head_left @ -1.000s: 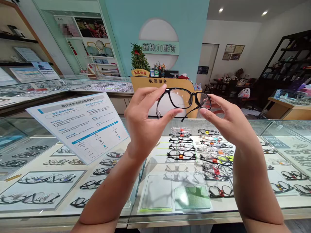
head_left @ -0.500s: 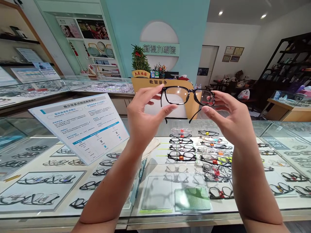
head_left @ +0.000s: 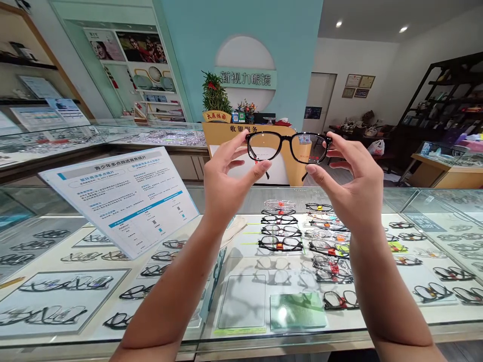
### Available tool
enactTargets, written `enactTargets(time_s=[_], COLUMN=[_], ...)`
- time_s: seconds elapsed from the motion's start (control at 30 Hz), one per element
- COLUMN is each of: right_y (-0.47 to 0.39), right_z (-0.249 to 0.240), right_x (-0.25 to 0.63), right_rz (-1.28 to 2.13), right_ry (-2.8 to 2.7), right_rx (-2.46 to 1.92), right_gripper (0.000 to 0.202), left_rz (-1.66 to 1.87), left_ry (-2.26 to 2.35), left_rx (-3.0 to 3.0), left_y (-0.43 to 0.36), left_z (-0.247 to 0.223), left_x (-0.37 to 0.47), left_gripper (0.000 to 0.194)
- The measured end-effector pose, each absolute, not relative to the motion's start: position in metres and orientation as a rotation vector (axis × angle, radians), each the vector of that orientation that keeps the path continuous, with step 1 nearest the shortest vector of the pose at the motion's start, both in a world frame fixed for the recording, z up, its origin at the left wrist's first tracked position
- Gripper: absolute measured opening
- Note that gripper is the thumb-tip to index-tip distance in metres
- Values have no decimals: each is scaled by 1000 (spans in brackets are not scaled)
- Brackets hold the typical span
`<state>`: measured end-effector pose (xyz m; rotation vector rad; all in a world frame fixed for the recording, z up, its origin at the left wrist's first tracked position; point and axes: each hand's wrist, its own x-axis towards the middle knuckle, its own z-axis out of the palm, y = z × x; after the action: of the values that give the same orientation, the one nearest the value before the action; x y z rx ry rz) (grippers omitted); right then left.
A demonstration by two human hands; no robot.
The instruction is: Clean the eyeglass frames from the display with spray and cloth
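Note:
Black-framed eyeglasses (head_left: 287, 139) are held up in the air above the glass counter, front rim across and temples pointing away from me. My left hand (head_left: 234, 173) pinches the left end of the frame between thumb and fingers. At the other end, my right hand (head_left: 345, 171) grips the frame the same way. Red lettering shows on the right lens. Below the hands, rows of eyeglasses (head_left: 279, 244) with red and orange tags lie on the counter. A green cloth-like square (head_left: 298, 310) lies nearer to me.
A tilted printed sign (head_left: 124, 201) stands on the glass counter (head_left: 226, 347), left of my left arm. Further eyeglasses (head_left: 56, 284) lie at the left. Behind are a wooden cashier desk (head_left: 302, 151), a plant (head_left: 216, 93) and a dark shelf (head_left: 449, 85).
The eyeglasses have turned from an angled pose to nearly level and square to me, shifting slightly left. Both hands keep their hold.

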<state>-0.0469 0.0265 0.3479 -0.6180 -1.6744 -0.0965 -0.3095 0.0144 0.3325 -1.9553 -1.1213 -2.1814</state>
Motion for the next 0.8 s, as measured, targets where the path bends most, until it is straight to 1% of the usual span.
enactTargets(time_s=[0.23, 0.4, 0.57, 0.8], right_y=[31, 34, 36, 41], right_z=[345, 343, 342, 337], right_x=[-47, -46, -47, -48], right_rz=[-101, -108, -106, -80], right_ry=[-1705, -1727, -1751, -1769], right_rx=[-627, -623, -621, -691], right_gripper=[63, 66, 69, 72], left_rz=[-2177, -2064, -1943, -1824], left_ry=[-1034, -956, -801, -803], left_rx=[-1951, -1941, -1829, -1766], left_y=[21, 27, 33, 32], left_z=[324, 321, 320, 316], left_x=[-307, -309, -308, -305], left_gripper=[86, 89, 88, 92])
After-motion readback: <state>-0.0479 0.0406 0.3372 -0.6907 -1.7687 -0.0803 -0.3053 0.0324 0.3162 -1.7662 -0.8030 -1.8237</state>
